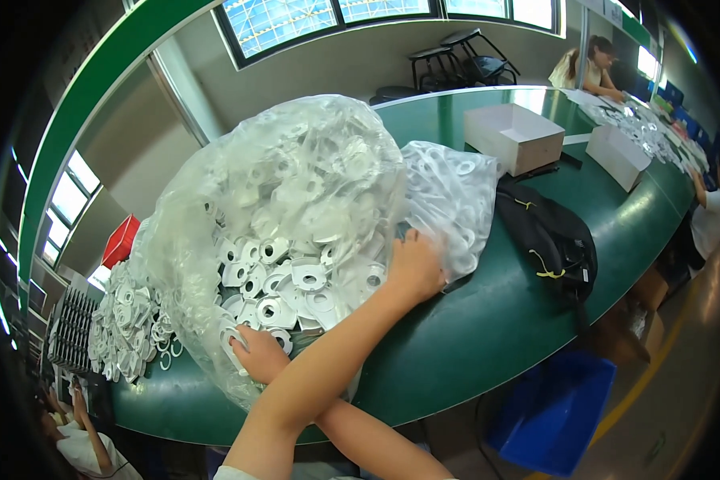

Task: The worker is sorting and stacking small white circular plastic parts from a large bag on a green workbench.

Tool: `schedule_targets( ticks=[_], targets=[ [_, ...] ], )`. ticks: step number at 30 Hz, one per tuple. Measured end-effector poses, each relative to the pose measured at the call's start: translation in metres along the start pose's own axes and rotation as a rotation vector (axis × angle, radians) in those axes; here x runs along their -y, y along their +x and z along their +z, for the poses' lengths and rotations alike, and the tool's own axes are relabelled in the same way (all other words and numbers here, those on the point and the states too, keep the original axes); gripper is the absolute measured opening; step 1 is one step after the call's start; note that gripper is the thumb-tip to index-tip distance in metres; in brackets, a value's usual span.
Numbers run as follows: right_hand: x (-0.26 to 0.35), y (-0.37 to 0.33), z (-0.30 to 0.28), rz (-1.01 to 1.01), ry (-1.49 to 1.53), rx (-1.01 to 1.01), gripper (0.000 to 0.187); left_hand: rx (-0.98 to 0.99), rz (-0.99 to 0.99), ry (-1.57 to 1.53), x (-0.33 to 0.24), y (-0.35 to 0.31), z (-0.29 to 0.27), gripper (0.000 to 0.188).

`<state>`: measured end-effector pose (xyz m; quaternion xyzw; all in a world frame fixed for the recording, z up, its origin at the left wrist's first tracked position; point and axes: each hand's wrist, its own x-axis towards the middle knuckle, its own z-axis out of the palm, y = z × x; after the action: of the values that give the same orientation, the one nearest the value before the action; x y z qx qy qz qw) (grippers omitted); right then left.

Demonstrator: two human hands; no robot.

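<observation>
Crossed forearms reach into a large bag of white ring parts

The white ring-shaped parts (300,306) lie heaped in the mouth of a large clear plastic bag (296,184), which bulges with more of them on a green-topped table (424,352). The right hand (258,354), at the picture's left, is at the bag's near edge, thumb and fingers bent at one part; whether they pinch it, I cannot tell. The left forearm crosses over the right one, and the left hand (418,266) lies where the large bag meets a smaller clear bag (456,192) of similar parts, fingers bent; I cannot tell whether they grip the plastic.

To the left, a loose pile of pale parts (124,324) lies on the table, near a red bin (122,240). Right of the smaller bag are a black fabric bag (548,236) and an open white box (540,154), with a second white box (616,156) farther right. A blue bin (552,408) stands below the table edge. Dark stools (476,64) are by the far wall, and a person (590,70) sits at the far right.
</observation>
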<state>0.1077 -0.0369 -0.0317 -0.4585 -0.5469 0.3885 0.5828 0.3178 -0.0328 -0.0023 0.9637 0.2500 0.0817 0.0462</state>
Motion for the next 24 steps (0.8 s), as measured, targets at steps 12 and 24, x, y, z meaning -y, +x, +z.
schedule_targets(
  ticks=[12, 24],
  targets=[
    [0.001, 0.0, -0.001, 0.058, 0.045, -0.012, 0.031, -0.162, 0.208, -0.592, 0.057, -0.033, -0.032, 0.043],
    [-0.008, 0.006, -0.007, 0.201, 0.204, 0.15, 0.037, -0.451, -0.195, -1.202, 0.134, -0.158, -0.117, 0.019]
  ],
)
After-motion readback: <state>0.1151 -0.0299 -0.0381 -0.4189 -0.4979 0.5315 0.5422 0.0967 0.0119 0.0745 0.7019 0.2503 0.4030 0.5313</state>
